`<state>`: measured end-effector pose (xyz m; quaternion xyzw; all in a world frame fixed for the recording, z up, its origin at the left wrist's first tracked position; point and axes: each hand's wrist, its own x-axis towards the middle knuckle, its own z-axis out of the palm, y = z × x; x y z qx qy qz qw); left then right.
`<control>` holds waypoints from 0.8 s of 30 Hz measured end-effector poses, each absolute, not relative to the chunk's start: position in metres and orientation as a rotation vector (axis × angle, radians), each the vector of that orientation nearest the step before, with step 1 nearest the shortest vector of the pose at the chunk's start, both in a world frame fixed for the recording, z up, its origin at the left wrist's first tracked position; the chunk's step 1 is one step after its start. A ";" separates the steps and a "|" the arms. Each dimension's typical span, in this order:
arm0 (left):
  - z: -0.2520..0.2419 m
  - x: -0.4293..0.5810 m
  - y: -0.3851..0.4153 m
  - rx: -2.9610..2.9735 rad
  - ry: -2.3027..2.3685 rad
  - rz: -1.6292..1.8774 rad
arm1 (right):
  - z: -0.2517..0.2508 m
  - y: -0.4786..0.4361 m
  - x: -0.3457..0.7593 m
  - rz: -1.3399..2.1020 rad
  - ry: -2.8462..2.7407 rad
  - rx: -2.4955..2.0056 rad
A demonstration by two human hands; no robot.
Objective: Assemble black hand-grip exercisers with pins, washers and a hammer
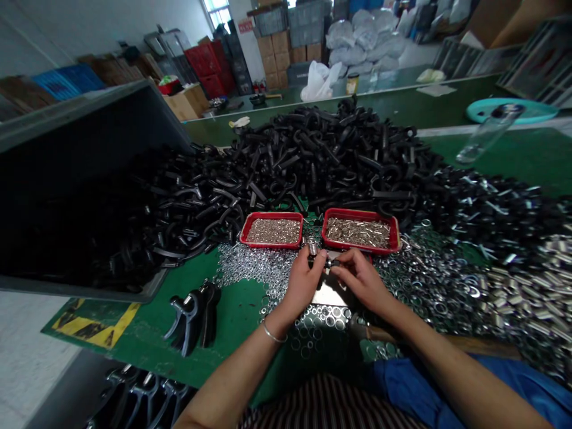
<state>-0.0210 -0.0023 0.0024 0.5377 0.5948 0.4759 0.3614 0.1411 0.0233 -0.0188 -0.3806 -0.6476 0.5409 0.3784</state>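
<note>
My left hand [302,281] and my right hand [361,277] meet over the green table [147,333], just in front of two red trays. Both are pinched on a small black part with a metal spring and screw [318,257] held between them. The left red tray [271,230] holds small silvery pieces; the right red tray [360,231] holds several longer metal pins. Loose metal washers [250,268] lie spread under and around my hands. A thin bracelet sits on my left wrist.
A large heap of black curved plastic parts [313,161] fills the table behind the trays. A dark bin [75,196] stands at the left. Assembled black handles [192,316] lie at the near left. Shiny metal sleeves [527,286] pile up at the right; a clear bottle [487,134] lies beyond.
</note>
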 end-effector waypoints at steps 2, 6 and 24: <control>0.000 -0.022 0.001 1.534 1.601 1.172 | -0.020 0.023 0.138 1.680 -1.503 -0.932; -0.008 -0.029 0.004 1.750 1.659 1.110 | -0.022 0.017 0.133 1.792 -1.461 -0.960; -0.007 -0.049 -0.009 1.778 1.523 1.006 | -0.029 0.010 0.127 1.985 -1.723 -0.884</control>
